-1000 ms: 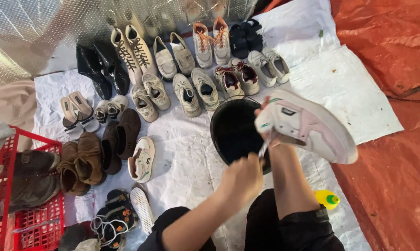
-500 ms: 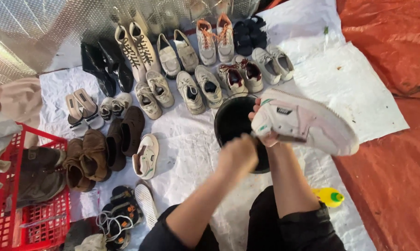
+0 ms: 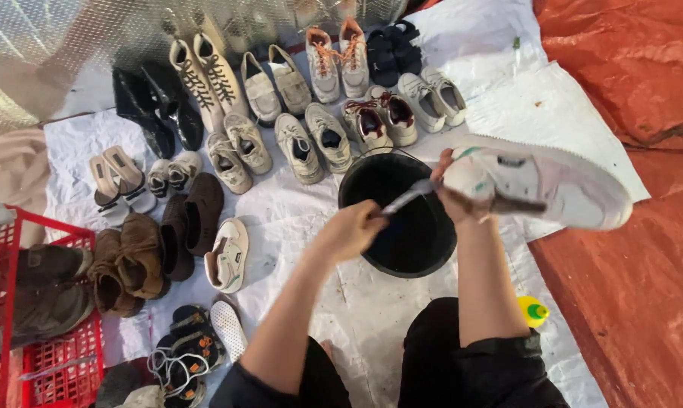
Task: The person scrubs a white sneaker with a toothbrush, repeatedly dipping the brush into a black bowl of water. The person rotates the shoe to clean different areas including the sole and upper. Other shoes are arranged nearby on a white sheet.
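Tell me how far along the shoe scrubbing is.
Done: cannot tell; the paired shoes on the white sheet show no clear sign of cleaning. In hand: the right hand holds a white sneaker over the black bucket, and the left hand works a brush at its heel. Left: cannot tell.

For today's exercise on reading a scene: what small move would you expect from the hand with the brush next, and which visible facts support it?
Probably a short stroke along the heel end of the white sneaker. The left hand holds a thin brush whose tip points at that heel, the right hand grips the shoe sideways, and both sit over the black bucket, which would catch drips.
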